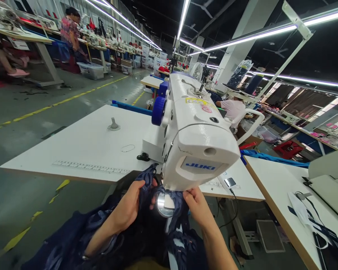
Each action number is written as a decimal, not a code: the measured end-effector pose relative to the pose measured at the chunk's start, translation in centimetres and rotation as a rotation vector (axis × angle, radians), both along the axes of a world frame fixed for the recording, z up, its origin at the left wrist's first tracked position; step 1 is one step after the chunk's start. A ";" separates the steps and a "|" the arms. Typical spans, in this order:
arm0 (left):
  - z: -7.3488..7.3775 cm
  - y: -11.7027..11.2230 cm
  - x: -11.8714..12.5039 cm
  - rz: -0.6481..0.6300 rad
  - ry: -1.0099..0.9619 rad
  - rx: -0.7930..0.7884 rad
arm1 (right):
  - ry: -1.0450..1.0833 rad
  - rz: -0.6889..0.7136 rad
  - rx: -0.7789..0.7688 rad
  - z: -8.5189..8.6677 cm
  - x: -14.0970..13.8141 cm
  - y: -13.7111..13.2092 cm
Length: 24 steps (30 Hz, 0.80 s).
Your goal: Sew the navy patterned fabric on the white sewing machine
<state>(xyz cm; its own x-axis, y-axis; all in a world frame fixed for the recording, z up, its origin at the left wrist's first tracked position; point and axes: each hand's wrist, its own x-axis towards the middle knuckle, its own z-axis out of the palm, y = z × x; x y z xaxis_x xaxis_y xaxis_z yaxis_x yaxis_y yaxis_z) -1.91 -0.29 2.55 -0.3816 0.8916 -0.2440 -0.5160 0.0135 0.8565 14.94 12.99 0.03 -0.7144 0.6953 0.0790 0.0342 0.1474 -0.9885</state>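
A white JUKI sewing machine (197, 138) stands on a white table (90, 146) right in front of me. Dark blue patterned fabric (81, 236) is bunched under the machine's head and spills down over my lap. My left hand (129, 208) grips a fold of this fabric just left of the needle area, fingers curled round it. My right hand (195, 204) pinches the fabric's edge at the right of the round metal plate (163, 205) beneath the head. The needle itself is hidden by the machine head.
A second white table (276, 187) with another machine and dark cloth lies at the right. A person in pink sits beyond my machine (233, 107). Another person stands at far-left benches (70, 32). Grey floor with yellow lines spreads to the left (45, 108).
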 end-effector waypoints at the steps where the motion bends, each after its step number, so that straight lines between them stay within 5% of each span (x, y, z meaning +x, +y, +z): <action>1: -0.1 -0.3 -0.2 -0.010 -0.050 -0.011 | 0.006 0.001 -0.004 0.1 0.0 -0.1; 3: -0.1 -0.7 -0.5 0.007 -0.073 -0.064 | 0.008 0.002 -0.016 0.2 -0.1 -0.1; 9: 1.5 -1.8 -0.7 0.079 0.364 -0.214 | 0.003 0.002 -0.018 -0.1 0.0 -0.3; 19: -0.1 -2.0 -1.1 0.034 0.201 -0.229 | 0.034 0.022 -0.030 -0.6 0.1 -0.3; 24: 0.7 -2.0 -0.8 0.043 0.297 -0.305 | 0.034 0.019 -0.026 -0.1 0.3 -0.6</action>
<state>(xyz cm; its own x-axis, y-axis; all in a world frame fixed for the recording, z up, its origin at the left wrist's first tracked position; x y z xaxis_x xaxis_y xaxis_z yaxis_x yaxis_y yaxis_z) -2.68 -2.25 3.27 -0.5104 0.7774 -0.3676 -0.2530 0.2728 0.9282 15.24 12.39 -0.08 -0.7249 0.6836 0.0849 -0.0017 0.1215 -0.9926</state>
